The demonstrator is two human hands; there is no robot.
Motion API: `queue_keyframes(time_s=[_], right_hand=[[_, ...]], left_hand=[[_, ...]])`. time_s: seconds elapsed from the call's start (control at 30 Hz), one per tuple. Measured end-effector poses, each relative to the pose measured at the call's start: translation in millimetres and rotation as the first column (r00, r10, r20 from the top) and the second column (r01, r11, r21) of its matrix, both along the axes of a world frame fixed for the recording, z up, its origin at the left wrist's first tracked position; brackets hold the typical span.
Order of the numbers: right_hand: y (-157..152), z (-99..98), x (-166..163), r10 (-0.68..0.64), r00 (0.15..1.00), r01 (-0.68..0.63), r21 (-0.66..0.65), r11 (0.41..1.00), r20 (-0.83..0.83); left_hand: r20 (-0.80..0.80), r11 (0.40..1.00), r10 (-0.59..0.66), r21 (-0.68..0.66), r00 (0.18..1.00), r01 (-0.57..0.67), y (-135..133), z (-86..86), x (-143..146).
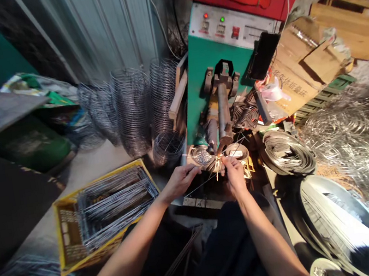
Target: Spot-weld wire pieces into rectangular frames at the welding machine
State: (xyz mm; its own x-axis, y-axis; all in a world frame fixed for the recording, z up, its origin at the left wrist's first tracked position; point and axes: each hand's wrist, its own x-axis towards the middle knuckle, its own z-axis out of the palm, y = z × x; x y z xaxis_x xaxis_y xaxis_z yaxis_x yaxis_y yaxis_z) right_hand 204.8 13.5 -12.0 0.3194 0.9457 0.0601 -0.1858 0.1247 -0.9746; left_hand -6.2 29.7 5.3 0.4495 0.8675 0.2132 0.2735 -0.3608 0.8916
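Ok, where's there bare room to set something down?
Pale floor shows between the crate and the wire coils; the grey board at far left has a bare stretch too. Crowded: around the left hand and right hand, by the bowls, and at right, with basin and wire heap.

A cramped metal workshop is shown. At upper centre, a green machine (206, 55) is fitted with lights (206, 15) and a red switch (235, 33), and sparks (218, 157) are thrown beneath its arm (223, 111). Wire coils (135, 113) are stacked left of centre, and wire frames (118, 204) are packed in a yellow crate (61, 241) at lower left. Loose wire (353, 139) is heaped at the right edge; strips (333, 217) are held in a tub (320, 180) at lower right. The upper left is backed by corrugated sheeting (100, 25).
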Motion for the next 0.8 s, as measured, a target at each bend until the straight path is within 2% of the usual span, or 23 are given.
queue_keyframes(time_s=[0.13, 0.27, 0.33, 0.4, 0.5, 0.57, 0.63, 0.7, 0.8], right_hand=[[-29, 0.0, 8, 0.061, 0.997, -0.056, -0.108, 0.993, 0.046], [-83, -18.6, 8, 0.265, 0.949, -0.204, -0.307, 0.929, 0.173], [-110, -36.4, 5, 0.408, 0.862, -0.291, -0.366, 0.884, 0.302], [-133, -56.3, 2, 0.551, 0.72, -0.378, -0.427, 0.822, 0.423], [-160, -80.9, -4, 0.698, 0.519, -0.456, -0.531, 0.714, 0.494], [-171, -88.0, -7, 0.738, 0.447, -0.467, -0.572, 0.674, 0.504], [-177, -84.7, -6, 0.746, 0.423, -0.465, -0.584, 0.666, 0.514], [-177, -71.9, -1, 0.733, 0.423, -0.454, -0.576, 0.68, 0.532], [-177, -44.0, 17, 0.688, 0.46, -0.385, -0.572, 0.724, 0.562]], left_hand=[[-0.023, 1.0, 0.012, 0.006, 1.0, -0.012, 5, -1.4, 2], [-0.094, 0.989, -0.007, 0.145, 0.996, 0.021, -3, -5.2, 8], [-0.114, 0.985, 0.016, 0.175, 0.993, 0.004, -17, -9.7, 2], [-0.118, 0.985, 0.079, 0.159, 0.99, -0.06, -35, -17.4, -18], [-0.097, 0.963, 0.262, 0.098, 0.96, -0.253, -63, -32.4, -76], [-0.041, 0.907, 0.421, 0.046, 0.906, -0.419, -79, -42.8, -128], [0.057, 0.807, 0.591, -0.021, 0.805, -0.591, -87, -54.9, -178], [0.177, 0.67, 0.741, -0.13, 0.648, -0.731, -89, -71.3, -220], [0.323, 0.475, 0.87, -0.341, 0.374, -0.811, -87, -103.1, -259]])
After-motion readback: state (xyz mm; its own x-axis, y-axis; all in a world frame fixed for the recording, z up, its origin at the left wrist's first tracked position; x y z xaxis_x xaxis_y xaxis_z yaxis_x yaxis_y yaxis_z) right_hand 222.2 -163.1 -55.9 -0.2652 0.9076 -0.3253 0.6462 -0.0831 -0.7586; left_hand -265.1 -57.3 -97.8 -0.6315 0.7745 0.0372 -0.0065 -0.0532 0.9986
